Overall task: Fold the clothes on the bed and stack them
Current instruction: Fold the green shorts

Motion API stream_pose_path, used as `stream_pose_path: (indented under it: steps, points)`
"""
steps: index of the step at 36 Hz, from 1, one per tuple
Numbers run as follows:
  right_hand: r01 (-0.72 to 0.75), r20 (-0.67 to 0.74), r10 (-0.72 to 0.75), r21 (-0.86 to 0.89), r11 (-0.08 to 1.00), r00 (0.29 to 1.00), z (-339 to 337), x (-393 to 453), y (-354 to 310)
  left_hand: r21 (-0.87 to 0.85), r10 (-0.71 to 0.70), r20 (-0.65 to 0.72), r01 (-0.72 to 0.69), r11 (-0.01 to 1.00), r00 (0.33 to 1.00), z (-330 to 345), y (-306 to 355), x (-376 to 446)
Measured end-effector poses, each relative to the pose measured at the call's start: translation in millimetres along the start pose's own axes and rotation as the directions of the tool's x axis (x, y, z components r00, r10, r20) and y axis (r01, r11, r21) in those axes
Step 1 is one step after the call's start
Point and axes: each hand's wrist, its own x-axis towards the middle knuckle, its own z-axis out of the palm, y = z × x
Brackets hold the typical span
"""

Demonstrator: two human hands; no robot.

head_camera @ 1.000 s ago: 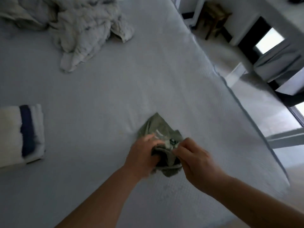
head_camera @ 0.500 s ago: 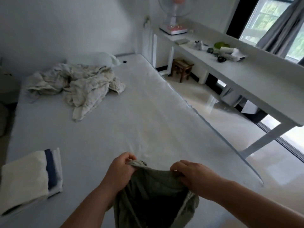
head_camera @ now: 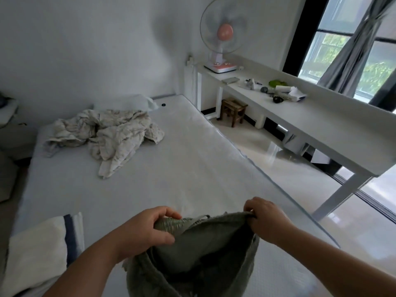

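Note:
An olive-green garment (head_camera: 205, 254) hangs in front of me above the near end of the bed (head_camera: 171, 168). My left hand (head_camera: 147, 232) grips its gathered waistband at the left. At the right corner of the same top edge, my right hand (head_camera: 265, 219) pinches the cloth. The garment's lower part runs out of the frame. A folded stack (head_camera: 40, 249), cream on top with a dark blue stripe at its edge, lies on the bed at the near left.
A crumpled pale blanket (head_camera: 111, 136) and a pillow (head_camera: 126, 102) lie at the bed's far end. Right of the bed a floor strip separates it from a long white desk (head_camera: 321, 125) bearing a fan (head_camera: 222, 35) and small items. A wooden stool (head_camera: 233, 110) stands under it.
The garment came up off the bed and now hangs spread between both hands, which have moved apart along its top edge. The view has tilted up to show the room.

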Motion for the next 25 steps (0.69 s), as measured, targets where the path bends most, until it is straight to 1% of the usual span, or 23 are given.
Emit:
stream_pose_path:
  steps: [2, 4, 6, 7, 8, 9, 11, 13, 14, 16, 18, 20, 21, 22, 23, 24, 25]
  points:
    - [-0.090, -0.068, 0.098, 0.114, 0.989, 0.993, -3, 3, 4, 0.139, 0.006, -0.005, -0.006, 0.990, 1.000, -1, 1, -1]
    - [-0.134, -0.117, 0.175, 0.295, 0.946, 0.978, -4, 7, 10, 0.216, 0.016, 0.022, -0.020, 0.976, 1.000, -2, 1, -1]
    - [-0.177, -0.135, 0.291, 0.537, 0.825, 0.947, -7, 10, 14, 0.309, 0.032, 0.030, -0.040, 0.950, 0.999, -3, -1, 0]
    - [-0.181, -0.136, 0.334, 0.622, 0.761, 0.933, -9, 12, 15, 0.366, 0.049, 0.009, -0.049, 0.929, 0.999, -4, -2, 2]
    - [-0.176, -0.134, 0.348, 0.666, 0.725, 0.928, -10, 13, 17, 0.421, 0.074, -0.025, -0.057, 0.905, 0.997, -5, -4, 4]
    - [-0.160, -0.134, 0.330, 0.669, 0.726, 0.934, -11, 13, 18, 0.465, 0.103, -0.060, -0.063, 0.883, 0.993, -6, -5, 7]
    - [-0.106, -0.152, 0.229, 0.564, 0.819, 0.961, -14, 12, 21, 0.523, 0.134, -0.115, -0.055, 0.850, 0.984, -9, -7, 11]
    - [-0.022, -0.155, 0.082, 0.358, 0.934, 0.984, -20, 9, 26, 0.565, 0.107, -0.128, -0.016, 0.825, 0.986, -14, -10, 14]
    - [0.030, -0.130, 0.001, 0.235, 0.971, 0.992, -23, 7, 29, 0.586, 0.084, -0.125, 0.005, 0.810, 0.989, -17, -11, 15]
    - [0.153, -0.036, -0.152, 0.003, 0.988, 0.988, -28, 5, 35, 0.645, 0.053, -0.114, 0.034, 0.763, 0.992, -24, -12, 16]
    - [0.257, 0.057, -0.251, -0.144, 0.956, 0.966, -32, 5, 40, 0.747, 0.042, -0.129, 0.069, 0.661, 0.991, -30, -11, 18]
    - [0.295, 0.089, -0.282, -0.220, 0.930, 0.955, -35, 5, 44, 0.834, 0.052, -0.209, 0.150, 0.531, 0.977, -38, -9, 21]
    - [0.290, 0.082, -0.278, -0.249, 0.924, 0.957, -37, 6, 45, 0.840, 0.049, -0.277, 0.217, 0.497, 0.960, -41, -8, 22]
    - [0.267, 0.066, -0.259, -0.277, 0.923, 0.964, -40, 7, 47, 0.818, 0.044, -0.358, 0.291, 0.496, 0.933, -44, -8, 23]
    - [0.228, 0.055, -0.221, -0.292, 0.929, 0.974, -42, 10, 48, 0.770, 0.037, -0.443, 0.359, 0.528, 0.896, -46, -9, 22]
    - [0.166, 0.050, -0.158, -0.263, 0.951, 0.986, -45, 12, 48, 0.700, 0.018, -0.515, 0.408, 0.586, 0.857, -48, -12, 22]
    - [0.082, 0.059, -0.073, -0.177, 0.981, 0.996, -48, 15, 47, 0.615, -0.018, -0.562, 0.432, 0.660, 0.827, -49, -16, 24]
